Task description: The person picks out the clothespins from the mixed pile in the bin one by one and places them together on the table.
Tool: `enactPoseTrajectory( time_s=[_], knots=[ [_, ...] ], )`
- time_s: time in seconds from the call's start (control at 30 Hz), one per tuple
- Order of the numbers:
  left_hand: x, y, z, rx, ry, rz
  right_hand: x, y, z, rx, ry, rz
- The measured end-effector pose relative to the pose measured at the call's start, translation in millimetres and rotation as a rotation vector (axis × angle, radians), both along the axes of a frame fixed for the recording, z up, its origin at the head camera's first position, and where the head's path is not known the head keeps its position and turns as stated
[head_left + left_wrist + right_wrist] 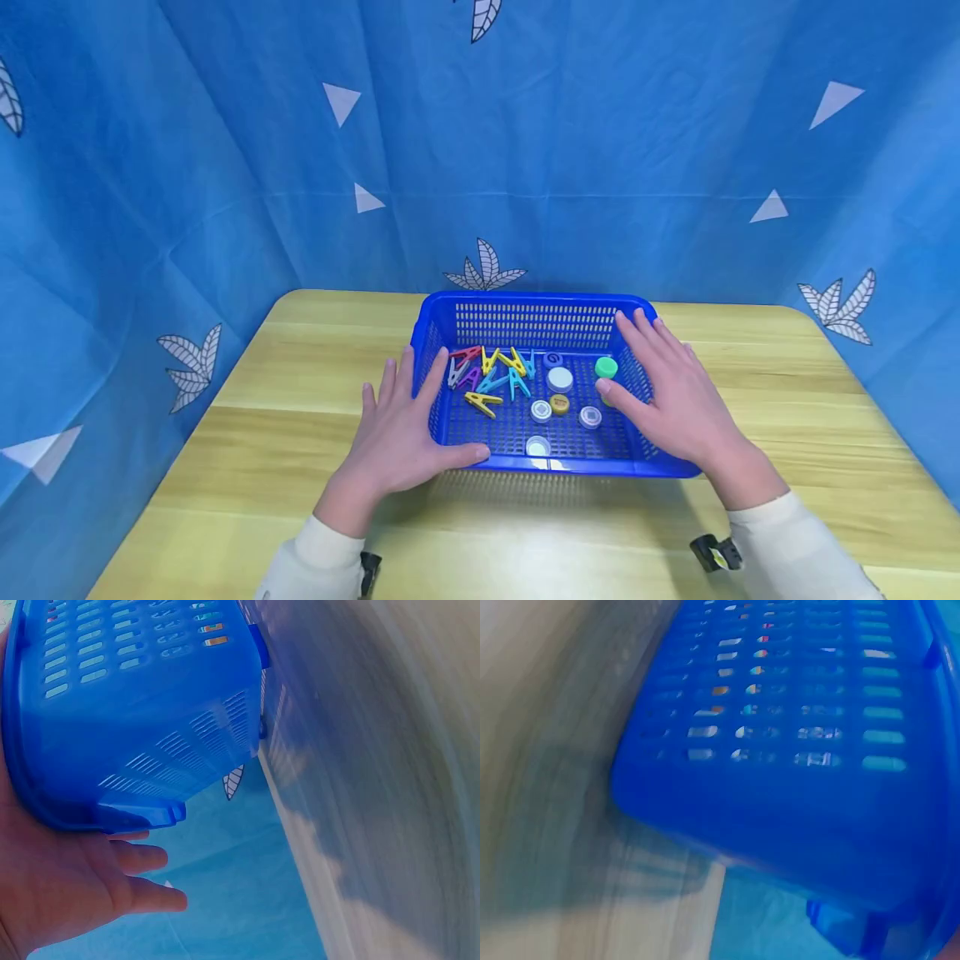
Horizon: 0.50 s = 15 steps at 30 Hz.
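Left hand (397, 442) at eight o'clock of blue basket (532, 297), touching it, fingers straight, spread apart. Basket on counter (787, 400), between hands; inside, clothespins (489, 385) toward ten o'clock, round caps (559, 380) toward four. Right hand (678, 400) over three-o'clock side, fingers straight, thumb apart.

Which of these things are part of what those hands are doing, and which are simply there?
Seemingly part of it:
left hand
right hand
blue basket, between them
clothespins, inside
round caps, also inside

Simply there:
wood-grain table, underneath
blue curtain, behind
black wrist devices
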State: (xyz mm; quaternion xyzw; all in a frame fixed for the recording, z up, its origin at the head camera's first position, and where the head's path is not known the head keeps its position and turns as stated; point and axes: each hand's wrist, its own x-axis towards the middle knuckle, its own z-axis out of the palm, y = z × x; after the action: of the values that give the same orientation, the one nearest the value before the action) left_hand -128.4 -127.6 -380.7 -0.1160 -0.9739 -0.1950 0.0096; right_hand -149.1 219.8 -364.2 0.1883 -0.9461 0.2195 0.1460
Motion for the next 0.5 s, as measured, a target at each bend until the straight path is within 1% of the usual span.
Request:
enactPoseTrajectory(
  time_s=[0.17, 0.37, 0.5],
  knots=[
    [-0.8, 2.1, 2.4, 0.002, -0.002, -0.004, 1.7, -5.1, 10.4, -0.021, 0.008, 0.030],
    [-0.6, 1.6, 2.7, -0.008, -0.006, 0.000, 1.3, -13.3, 25.6, 0.022, 0.042, 0.038],
    [0.1, 1.2, 1.5, -0.006, -0.008, 0.001, -1.3, -16.0, 30.4, 0.028, 0.066, 0.040]
  ],
)
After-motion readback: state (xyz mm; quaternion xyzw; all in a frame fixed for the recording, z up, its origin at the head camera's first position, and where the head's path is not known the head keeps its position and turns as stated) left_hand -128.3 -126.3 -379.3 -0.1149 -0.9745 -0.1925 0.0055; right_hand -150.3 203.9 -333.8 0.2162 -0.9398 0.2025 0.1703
